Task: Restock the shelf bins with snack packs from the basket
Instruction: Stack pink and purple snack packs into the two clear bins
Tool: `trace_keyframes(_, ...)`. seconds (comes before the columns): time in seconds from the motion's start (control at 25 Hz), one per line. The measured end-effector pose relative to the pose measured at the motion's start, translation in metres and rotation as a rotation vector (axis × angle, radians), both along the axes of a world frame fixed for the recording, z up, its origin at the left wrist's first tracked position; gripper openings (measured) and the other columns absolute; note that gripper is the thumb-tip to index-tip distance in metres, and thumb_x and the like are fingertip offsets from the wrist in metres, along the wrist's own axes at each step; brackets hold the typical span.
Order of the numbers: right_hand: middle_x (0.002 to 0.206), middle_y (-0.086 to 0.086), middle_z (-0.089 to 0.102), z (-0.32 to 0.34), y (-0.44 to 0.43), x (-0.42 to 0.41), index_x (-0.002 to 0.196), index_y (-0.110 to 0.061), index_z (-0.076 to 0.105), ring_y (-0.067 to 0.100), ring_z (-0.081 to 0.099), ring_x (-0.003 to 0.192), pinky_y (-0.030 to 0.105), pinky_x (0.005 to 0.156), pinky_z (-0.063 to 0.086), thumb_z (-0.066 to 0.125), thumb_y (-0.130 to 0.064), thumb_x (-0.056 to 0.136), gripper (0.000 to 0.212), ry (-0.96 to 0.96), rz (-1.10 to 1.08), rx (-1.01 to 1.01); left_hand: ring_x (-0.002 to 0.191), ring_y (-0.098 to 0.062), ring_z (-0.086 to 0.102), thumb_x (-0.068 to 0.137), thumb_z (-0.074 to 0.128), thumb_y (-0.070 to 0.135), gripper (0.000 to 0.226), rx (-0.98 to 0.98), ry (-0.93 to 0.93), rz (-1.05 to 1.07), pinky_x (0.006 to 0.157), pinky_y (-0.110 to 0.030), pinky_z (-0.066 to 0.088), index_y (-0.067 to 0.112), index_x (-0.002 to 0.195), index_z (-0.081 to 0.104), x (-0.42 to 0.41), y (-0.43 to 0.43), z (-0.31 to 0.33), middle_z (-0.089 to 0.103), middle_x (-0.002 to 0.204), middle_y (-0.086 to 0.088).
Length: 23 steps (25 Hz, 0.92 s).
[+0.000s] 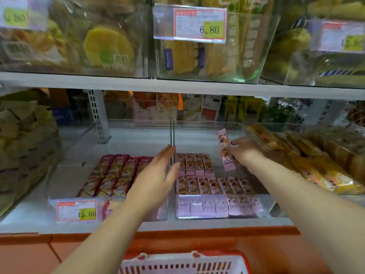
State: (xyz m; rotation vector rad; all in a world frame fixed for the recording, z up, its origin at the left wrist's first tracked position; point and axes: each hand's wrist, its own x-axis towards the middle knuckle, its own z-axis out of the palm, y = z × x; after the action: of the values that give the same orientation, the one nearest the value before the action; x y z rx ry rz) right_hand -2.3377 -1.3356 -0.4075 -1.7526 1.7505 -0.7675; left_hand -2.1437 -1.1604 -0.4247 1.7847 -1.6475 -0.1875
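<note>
Head view shows the right hand gripping a pink snack pack by its lower half, tilted nearly upright over the right clear bin, just behind the rows of pink packs. The left hand is flat with fingers straight, against the divider beside the red packs. Below, the red basket sits at the bottom edge.
</note>
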Motion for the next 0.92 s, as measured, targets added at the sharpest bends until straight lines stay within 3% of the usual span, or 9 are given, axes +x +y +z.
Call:
trace_keyframes(0.08, 0.097, 0.011, 0.071, -0.014, -0.026, 0.003, 0.098, -0.007, 0.069, 0.024, 0.066, 0.079, 0.03, 0.061, 0.053, 0.064, -0.026, 0.09, 0.021, 0.119, -0.011, 0.032, 0.142, -0.006, 0.025, 0.098, 0.035, 0.047, 0.054, -0.025, 0.017, -0.012, 0.11, -0.023, 0.025, 0.035, 0.149, 0.022, 0.004, -0.002, -0.006, 0.023, 0.156, 0.015)
trace_keyframes(0.24, 0.097, 0.013, 0.07, -0.04, -0.044, 0.013, 0.089, -0.007, 0.063, 0.025, 0.067, 0.087, 0.034, 0.077, 0.056, 0.066, -0.022, 0.089, 0.015, 0.141, -0.039, 0.149, 0.141, -0.001, 0.022, 0.097, 0.033, 0.05, 0.054, -0.038, 0.02, -0.024, 0.109, -0.022, 0.023, 0.041, 0.148, 0.019, 0.006, -0.002, -0.008, 0.019, 0.155, 0.022)
trace_keyframes(0.44, 0.099, 0.019, 0.07, -0.051, -0.044, 0.026, 0.099, 0.003, 0.062, 0.032, 0.069, 0.093, 0.046, 0.087, 0.056, 0.068, -0.019, 0.087, 0.026, 0.149, 0.019, 0.309, 0.14, -0.001, 0.024, 0.097, 0.033, 0.05, 0.053, -0.037, 0.043, -0.034, 0.11, -0.025, 0.025, 0.043, 0.147, 0.02, 0.005, -0.002, -0.007, 0.019, 0.154, 0.023)
trace_keyframes(0.56, 0.105, 0.019, 0.069, -0.048, -0.039, 0.02, 0.11, 0.003, 0.062, 0.032, 0.068, 0.097, 0.043, 0.089, 0.055, 0.066, -0.021, 0.088, 0.032, 0.142, 0.043, 0.334, 0.14, -0.002, 0.025, 0.097, 0.034, 0.05, 0.052, -0.034, 0.064, -0.035, 0.111, -0.028, 0.027, 0.042, 0.147, 0.022, 0.006, -0.001, -0.007, 0.021, 0.154, 0.022)
trace_keyframes(0.68, 0.129, 0.012, 0.06, -0.024, -0.025, 0.017, 0.128, -0.009, 0.056, 0.028, 0.058, 0.116, 0.035, 0.098, 0.047, 0.054, -0.028, 0.095, 0.038, 0.252, 0.094, 0.094, 0.14, -0.006, 0.027, 0.097, 0.04, 0.046, 0.052, -0.032, 0.087, -0.036, 0.109, -0.026, 0.027, 0.037, 0.147, 0.028, 0.006, -0.001, -0.006, 0.027, 0.154, 0.017)
trace_keyframes(0.8, 0.119, 0.003, 0.063, 0.002, 0.029, 0.014, 0.129, -0.024, 0.053, 0.017, 0.064, 0.09, 0.033, 0.077, 0.054, 0.047, -0.029, 0.098, 0.032, -0.154, 0.099, -0.188, 0.133, -0.01, 0.04, 0.096, 0.05, 0.037, 0.046, -0.148, 0.15, 0.02, 0.109, -0.026, 0.033, 0.027, 0.141, 0.044, 0.0, 0.005, 0.001, 0.045, 0.144, 0.008)
trace_keyframes(0.92, 0.096, -0.003, 0.067, -0.005, 0.109, -0.003, 0.112, -0.031, 0.056, 0.013, 0.064, 0.082, 0.03, 0.073, 0.053, 0.044, -0.026, 0.099, 0.018, -0.443, 0.164, -0.506, 0.118, -0.008, 0.051, 0.094, 0.054, 0.024, 0.035, -0.447, 0.212, 0.098, 0.102, -0.024, 0.04, 0.019, 0.128, 0.057, -0.02, 0.039, -0.002, 0.056, 0.122, 0.01)
